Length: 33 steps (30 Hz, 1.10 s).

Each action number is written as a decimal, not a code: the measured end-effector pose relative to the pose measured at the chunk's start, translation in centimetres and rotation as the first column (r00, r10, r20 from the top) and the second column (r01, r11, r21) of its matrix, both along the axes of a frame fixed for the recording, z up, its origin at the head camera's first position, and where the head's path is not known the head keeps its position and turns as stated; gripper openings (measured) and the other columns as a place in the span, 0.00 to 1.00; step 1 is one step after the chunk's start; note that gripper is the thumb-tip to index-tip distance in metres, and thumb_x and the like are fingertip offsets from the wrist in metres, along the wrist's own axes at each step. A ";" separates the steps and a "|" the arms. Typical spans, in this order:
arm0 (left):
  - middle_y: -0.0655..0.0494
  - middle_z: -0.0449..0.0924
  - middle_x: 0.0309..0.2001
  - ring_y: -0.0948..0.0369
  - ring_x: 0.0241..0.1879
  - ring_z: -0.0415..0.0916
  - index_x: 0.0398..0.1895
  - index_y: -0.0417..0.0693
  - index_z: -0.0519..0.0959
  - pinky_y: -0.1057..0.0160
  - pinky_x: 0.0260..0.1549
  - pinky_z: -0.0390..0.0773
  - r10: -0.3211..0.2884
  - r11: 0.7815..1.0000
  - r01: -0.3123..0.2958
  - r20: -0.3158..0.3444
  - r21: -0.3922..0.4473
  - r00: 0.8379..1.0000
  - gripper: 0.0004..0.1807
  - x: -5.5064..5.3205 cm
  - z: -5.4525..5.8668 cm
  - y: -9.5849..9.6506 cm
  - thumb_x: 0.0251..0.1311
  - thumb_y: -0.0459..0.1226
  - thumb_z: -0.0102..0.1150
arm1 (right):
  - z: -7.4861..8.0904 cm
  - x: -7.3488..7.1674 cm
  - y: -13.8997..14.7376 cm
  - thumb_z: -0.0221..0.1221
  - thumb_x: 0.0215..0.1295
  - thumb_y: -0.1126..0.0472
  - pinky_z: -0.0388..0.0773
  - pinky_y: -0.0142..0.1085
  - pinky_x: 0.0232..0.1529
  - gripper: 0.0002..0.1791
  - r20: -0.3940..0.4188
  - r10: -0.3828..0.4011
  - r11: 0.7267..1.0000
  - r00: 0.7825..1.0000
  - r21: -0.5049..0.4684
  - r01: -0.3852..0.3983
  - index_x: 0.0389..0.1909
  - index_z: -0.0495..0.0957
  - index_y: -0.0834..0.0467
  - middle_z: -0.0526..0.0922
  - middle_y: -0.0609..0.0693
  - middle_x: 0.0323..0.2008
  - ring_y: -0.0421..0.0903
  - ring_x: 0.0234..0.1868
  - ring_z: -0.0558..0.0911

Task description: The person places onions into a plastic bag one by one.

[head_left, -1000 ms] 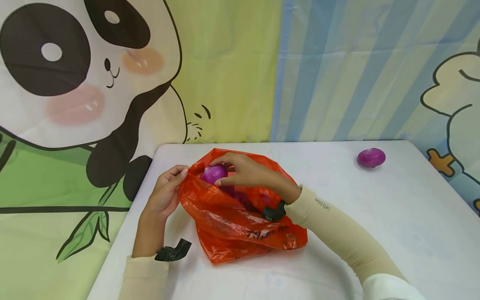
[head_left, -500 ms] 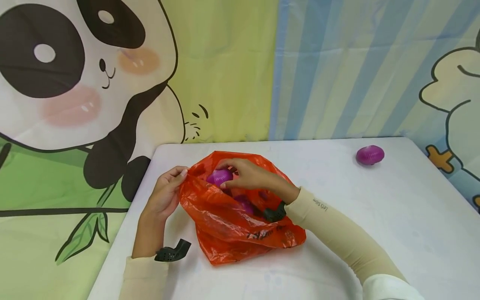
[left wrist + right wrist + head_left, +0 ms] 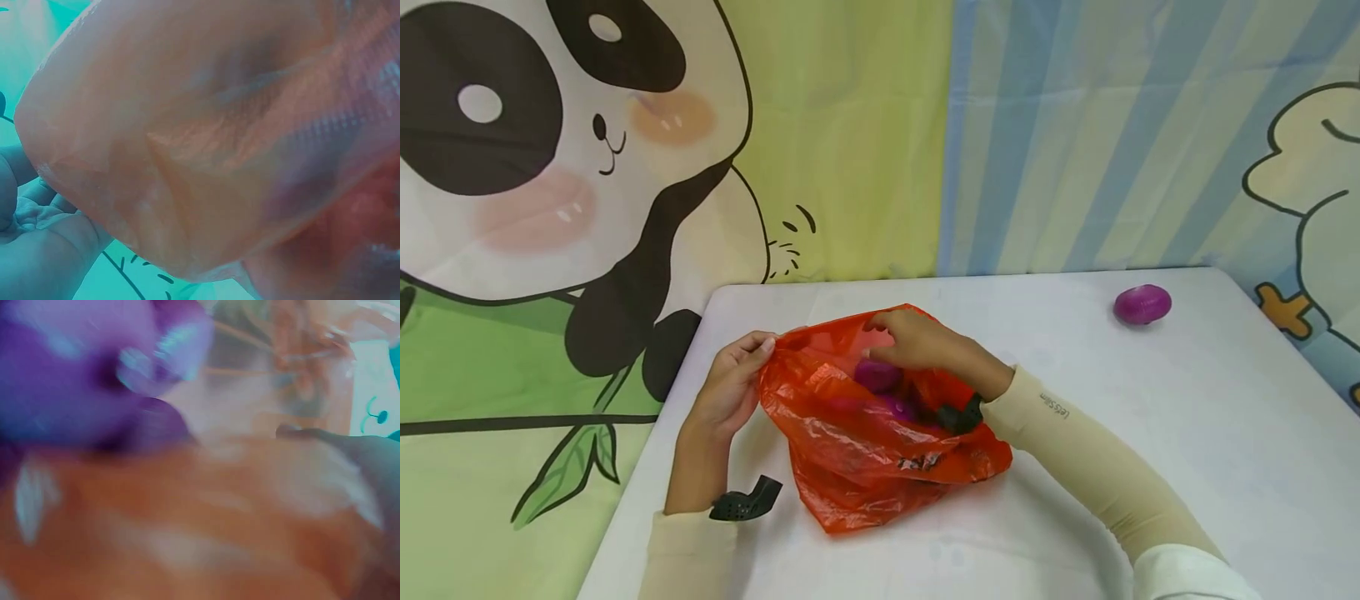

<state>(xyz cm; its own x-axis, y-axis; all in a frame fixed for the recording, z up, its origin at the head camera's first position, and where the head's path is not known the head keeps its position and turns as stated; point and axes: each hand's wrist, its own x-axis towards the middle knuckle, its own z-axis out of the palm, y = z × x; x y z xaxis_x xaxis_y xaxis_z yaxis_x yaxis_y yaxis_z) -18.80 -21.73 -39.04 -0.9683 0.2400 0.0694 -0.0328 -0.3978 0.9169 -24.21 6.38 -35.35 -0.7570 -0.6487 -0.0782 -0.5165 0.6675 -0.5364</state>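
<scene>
A red plastic bag lies on the table with its mouth facing up. My left hand pinches the bag's rim at the left corner; in the left wrist view the stretched film fills most of the picture. Over the mouth, my right hand has its fingers spread loosely with nothing gripped. Just under its thumb a red onion rests inside the bag, and more purple shows through the film below. The right wrist view has purple onions close up, blurred, beside orange-tinted film.
Another red onion sits alone near the far right of the white table. A curtain with cartoon panda and stripes hangs behind the table's back edge. A dark wrist mount is strapped on the left wrist.
The right hand has carried a red onion rightward and down into the bag and let go of it. The bag's far rim has shifted right; the left hand keeps its pinch.
</scene>
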 end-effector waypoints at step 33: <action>0.52 0.78 0.39 0.60 0.37 0.78 0.41 0.45 0.79 0.65 0.38 0.82 0.006 1.000 -0.006 0.009 0.029 1.000 0.07 -0.2 -0.3 0.0 0.71 0.33 0.50 | 2.3 -2.3 13.6 0.58 0.70 0.58 0.67 0.52 0.63 0.20 -0.106 -0.300 0.911 0.948 -0.326 0.251 0.59 0.75 0.63 0.76 0.59 0.58 0.58 0.61 0.72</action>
<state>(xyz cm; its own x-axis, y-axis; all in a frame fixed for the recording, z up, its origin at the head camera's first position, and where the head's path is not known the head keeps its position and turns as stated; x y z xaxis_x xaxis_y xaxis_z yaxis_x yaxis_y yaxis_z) -19.00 -21.70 -39.32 -0.9703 0.2321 0.0678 -0.0382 -0.4241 0.9048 -26.46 20.00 -33.02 -0.8961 -0.3863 0.2185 -0.4262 0.6113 -0.6669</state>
